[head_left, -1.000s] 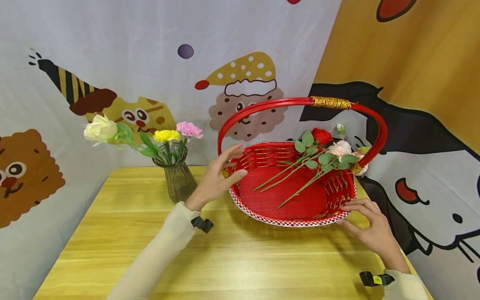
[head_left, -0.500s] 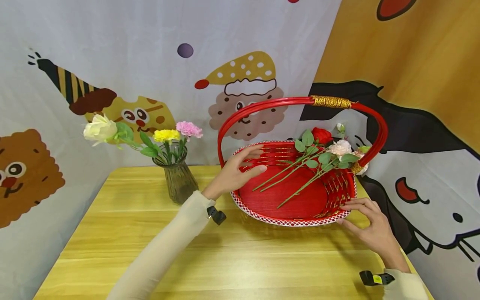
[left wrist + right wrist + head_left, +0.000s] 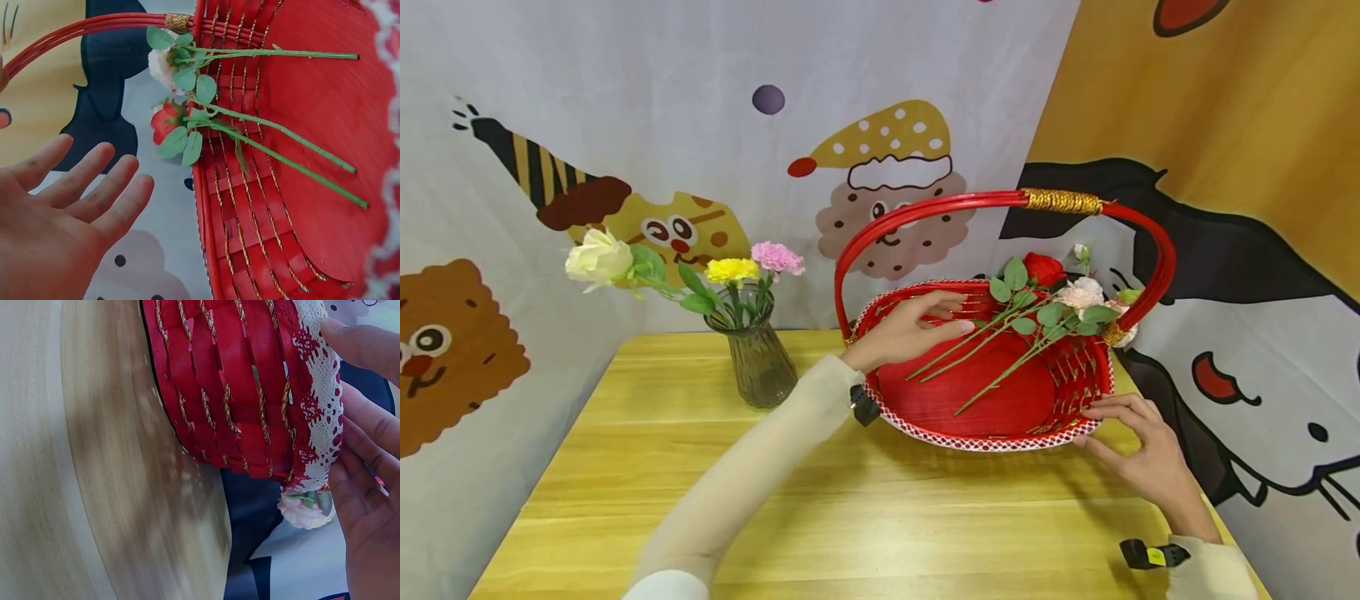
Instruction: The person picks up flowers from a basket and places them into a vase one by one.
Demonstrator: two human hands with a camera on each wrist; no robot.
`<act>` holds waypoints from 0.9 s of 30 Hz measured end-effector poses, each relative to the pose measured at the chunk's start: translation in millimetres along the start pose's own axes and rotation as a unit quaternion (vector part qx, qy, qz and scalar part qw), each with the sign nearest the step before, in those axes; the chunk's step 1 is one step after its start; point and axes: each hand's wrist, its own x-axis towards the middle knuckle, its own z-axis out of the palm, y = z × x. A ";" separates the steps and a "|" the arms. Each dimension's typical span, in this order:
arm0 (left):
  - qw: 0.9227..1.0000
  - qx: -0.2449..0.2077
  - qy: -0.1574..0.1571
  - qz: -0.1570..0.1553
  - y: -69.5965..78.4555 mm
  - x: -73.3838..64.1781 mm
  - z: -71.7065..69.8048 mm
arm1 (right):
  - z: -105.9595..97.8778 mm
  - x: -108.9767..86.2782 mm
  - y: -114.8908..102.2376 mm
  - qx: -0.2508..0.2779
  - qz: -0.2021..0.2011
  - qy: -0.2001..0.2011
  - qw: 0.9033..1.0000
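Observation:
A red woven basket [image 3: 977, 442] with a lace-trimmed rim and a tall arched handle [image 3: 925, 208] stands on the table. Inside it several flower stems lean against the far right side, bearing a red rose [image 3: 1043, 270] and pale pink flowers [image 3: 1081, 295]. My left hand [image 3: 917, 329] reaches over the basket under the handle, fingers extended and holding nothing, thumb close to the stem ends. In the left wrist view the left palm [image 3: 50, 231] shows bare beside the red rose [image 3: 165, 123]. My right hand [image 3: 1142, 450] grips the near right rim, thumb outside on the lace [image 3: 319, 381].
Left of the basket stands a ribbed smoky glass vase [image 3: 763, 367] holding a white rose [image 3: 598, 257], a yellow carnation [image 3: 732, 270] and a pink carnation [image 3: 777, 257]. A cartoon-printed cloth [image 3: 700, 100] hangs right behind the wooden table [image 3: 647, 450].
My left hand has moved right, from the basket's left rim to over its inside, nearer the stems. The right hand stays on the rim, and basket and flowers have not moved.

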 end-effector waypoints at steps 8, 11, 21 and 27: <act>1.000 0.002 -0.030 -0.003 4.5 26.2 14.3 | 0.5 -0.3 -1.0 0.000 0.001 0.001 1.000; 0.999 0.000 -0.049 -0.012 7.1 37.0 21.1 | -0.2 0.0 -2.0 0.000 0.000 0.002 1.000; 0.994 0.018 -0.097 -0.054 10.5 65.4 53.2 | -0.9 -1.7 -2.5 -0.001 0.013 -0.001 1.000; 0.990 0.040 -0.114 -0.073 9.5 77.9 71.9 | 0.1 -0.8 -3.0 0.003 0.015 -0.002 1.000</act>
